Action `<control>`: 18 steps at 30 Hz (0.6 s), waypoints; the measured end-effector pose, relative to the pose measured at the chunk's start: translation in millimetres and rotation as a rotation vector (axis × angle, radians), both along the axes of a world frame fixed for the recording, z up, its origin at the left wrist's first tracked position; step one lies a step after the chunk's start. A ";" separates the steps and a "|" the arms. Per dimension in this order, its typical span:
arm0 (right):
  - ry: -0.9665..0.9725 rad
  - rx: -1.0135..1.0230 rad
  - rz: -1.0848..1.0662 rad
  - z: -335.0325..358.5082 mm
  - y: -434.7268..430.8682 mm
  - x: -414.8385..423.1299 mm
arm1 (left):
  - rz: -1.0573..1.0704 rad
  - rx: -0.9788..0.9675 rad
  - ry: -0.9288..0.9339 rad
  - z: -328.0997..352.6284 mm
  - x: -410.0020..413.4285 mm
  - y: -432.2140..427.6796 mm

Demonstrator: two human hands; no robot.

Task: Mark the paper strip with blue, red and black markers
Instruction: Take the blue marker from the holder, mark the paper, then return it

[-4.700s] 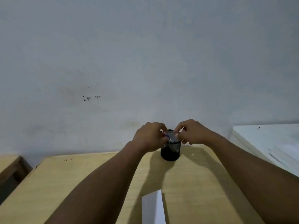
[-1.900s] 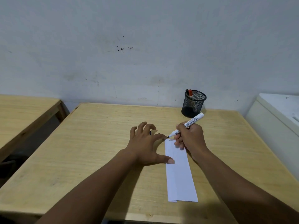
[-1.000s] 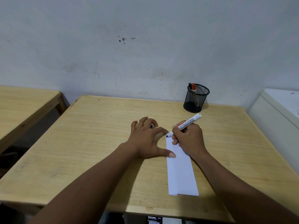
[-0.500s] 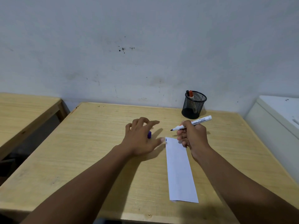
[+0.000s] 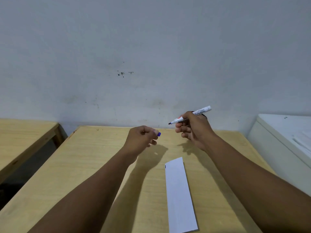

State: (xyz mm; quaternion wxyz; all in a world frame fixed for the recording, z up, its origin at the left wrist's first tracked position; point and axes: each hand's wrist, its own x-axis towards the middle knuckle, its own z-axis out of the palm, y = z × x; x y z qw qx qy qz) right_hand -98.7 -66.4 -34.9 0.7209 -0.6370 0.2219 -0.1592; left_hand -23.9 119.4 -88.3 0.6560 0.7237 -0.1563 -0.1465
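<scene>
A white paper strip lies lengthwise on the wooden table, with a small blue mark at its far left corner. My right hand is raised above the table's far side and holds an uncapped white marker, tip pointing left. My left hand hovers left of it, fingers pinched on the blue marker cap. Both hands are off the paper. The mesh pen cup is hidden behind my right hand.
A grey wall rises right behind the table. A second wooden table stands to the left across a dark gap. A white cabinet or appliance sits close on the right.
Both hands lifted off the paper and moved toward the far side of the table. The marker tip left the strip's corner. My left hand closed on the blue cap. The view tilted upward.
</scene>
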 end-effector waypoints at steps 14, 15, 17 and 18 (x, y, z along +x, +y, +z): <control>-0.118 0.078 -0.048 12.1 -9.5 4.7 | -0.040 -0.373 0.323 35.1 0.5 -46.5; -0.129 0.086 -0.068 12.1 -11.1 4.6 | -0.026 -0.380 0.328 34.9 1.1 -47.9; -0.151 0.106 -0.095 12.7 -14.5 4.0 | 0.000 -0.384 0.330 34.1 3.4 -49.3; -0.159 0.113 -0.097 12.9 -16.0 3.9 | 0.005 -0.381 0.327 33.6 4.5 -49.7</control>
